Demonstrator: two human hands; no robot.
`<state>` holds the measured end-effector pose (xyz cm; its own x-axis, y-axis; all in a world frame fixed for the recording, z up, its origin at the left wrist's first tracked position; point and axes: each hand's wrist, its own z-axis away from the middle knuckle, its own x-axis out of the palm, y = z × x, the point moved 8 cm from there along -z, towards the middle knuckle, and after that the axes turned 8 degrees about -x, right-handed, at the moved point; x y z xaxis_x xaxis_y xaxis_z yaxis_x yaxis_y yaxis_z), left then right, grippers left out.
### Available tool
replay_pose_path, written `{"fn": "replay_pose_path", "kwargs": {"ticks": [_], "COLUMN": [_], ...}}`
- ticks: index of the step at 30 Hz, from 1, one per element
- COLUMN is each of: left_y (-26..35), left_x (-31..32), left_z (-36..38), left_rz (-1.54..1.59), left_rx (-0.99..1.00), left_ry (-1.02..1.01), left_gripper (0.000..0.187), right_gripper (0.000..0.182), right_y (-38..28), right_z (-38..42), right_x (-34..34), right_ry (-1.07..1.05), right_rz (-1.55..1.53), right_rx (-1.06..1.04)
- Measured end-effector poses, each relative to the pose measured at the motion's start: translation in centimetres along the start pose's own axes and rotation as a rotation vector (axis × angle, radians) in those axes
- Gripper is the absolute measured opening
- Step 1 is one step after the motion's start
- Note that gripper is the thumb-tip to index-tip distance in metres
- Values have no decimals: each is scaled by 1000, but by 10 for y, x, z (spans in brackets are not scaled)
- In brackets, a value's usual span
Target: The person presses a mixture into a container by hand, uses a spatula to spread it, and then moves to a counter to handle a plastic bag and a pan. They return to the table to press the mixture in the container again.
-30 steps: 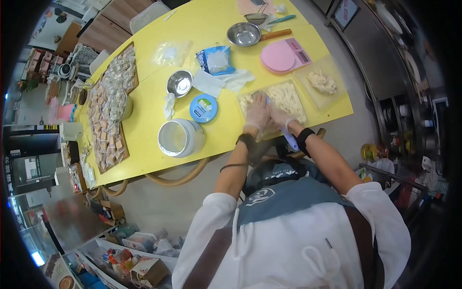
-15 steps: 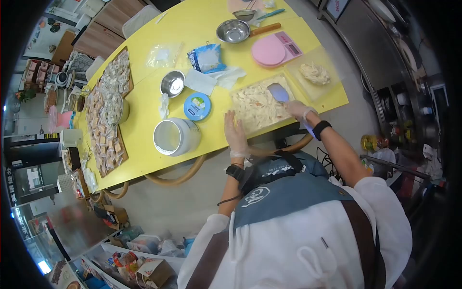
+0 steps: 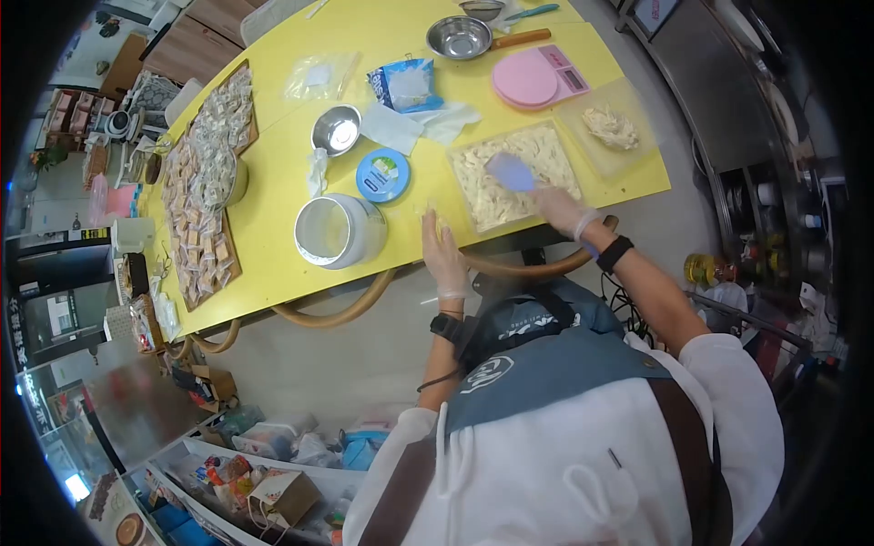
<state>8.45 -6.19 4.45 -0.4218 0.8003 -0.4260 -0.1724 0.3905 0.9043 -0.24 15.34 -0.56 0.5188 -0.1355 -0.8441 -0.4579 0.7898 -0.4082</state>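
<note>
My right hand, in a clear glove, grips a spatula with a pale purple blade. The blade is over a shallow rectangular tray that holds a cream-coloured lumpy mixture. Fingers stretched out, my gloved left hand is at the table's front edge, left of the tray and a little apart from it. To the right, a translucent sheet or shallow tray bears a loose heap of the same pale mixture.
On the yellow table are a white tub, blue lid, steel bowl, blue-white bag, pink scale and long-handled pan. Wrapped pieces cover boards at left. Chair rails curve below the edge.
The spatula blade has moved left across the mixture. My left hand has come away from the tray's left side. The whole view has shifted slightly.
</note>
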Motion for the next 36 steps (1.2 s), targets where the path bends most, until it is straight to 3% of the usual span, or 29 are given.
{"fn": "replay_pose_path", "kwargs": {"ticks": [2, 6, 8, 9, 12, 13, 14, 16, 19, 22, 23, 26, 27, 30, 33, 36], "left_y": [-5, -4, 4, 2, -6, -13, -20, -16, -10, 8, 21, 42, 44, 35, 12, 5], "left_x": [1, 13, 21, 31, 62, 69, 74, 74, 69, 70, 75, 98, 105, 139, 162, 166], "left_z": [10, 22, 30, 37, 33, 39, 46, 47, 40, 48, 47, 28, 26, 30, 38, 36], "left_rz": [111, -106, -207, -296, -540, -609, -679, -770, -672, -440, -407, -408, -411, -534, -730, -785], "left_rx": [-108, 57, 181, 217, 340, 369, 399, 427, 435, 489, 514, 602, 594, 653, 666, 659], "left_ry": [-65, -111, -89, -172, -321, -357, -393, -394, -410, -443, -451, -443, -450, -509, -604, -598], "left_gripper": [40, 44, 48, 49, 52, 53, 54, 52, 52, 58, 58, 61, 61, 61, 60, 55], "right_gripper": [16, 16, 16, 16, 17, 18, 18, 20, 24, 27, 29, 33, 36, 31, 28, 28], "right_y": [-11, -46, -31, -29, -34, -33, -21, 24, 50, 85, 83, 90, 80, 67, 88, 71], "right_z": [9, 23, 20, 23, 28, 38, 52, 59, 78, 96, 96, 91, 88, 86, 61, 77], "right_x": [36, 4, 32, 42, 22, -1, -10, -22, -11, 1, 14, 15, 2, -20, 36, -15], "right_ry": [-54, 61, -34, -83, 39, 192, 500, 350, 179, 402, 249, 142, 273, 478, 163, 377], "right_rz": [19, 3, -62, -101, -123, -197, 67, -82, 14, -318, -224, -211, -21, -459, -106, -155], "right_rx": [-89, -184, -30, 40, -143, -169, -323, 193, 210, 450, 397, 455, 297, 414, 232, 254]}}
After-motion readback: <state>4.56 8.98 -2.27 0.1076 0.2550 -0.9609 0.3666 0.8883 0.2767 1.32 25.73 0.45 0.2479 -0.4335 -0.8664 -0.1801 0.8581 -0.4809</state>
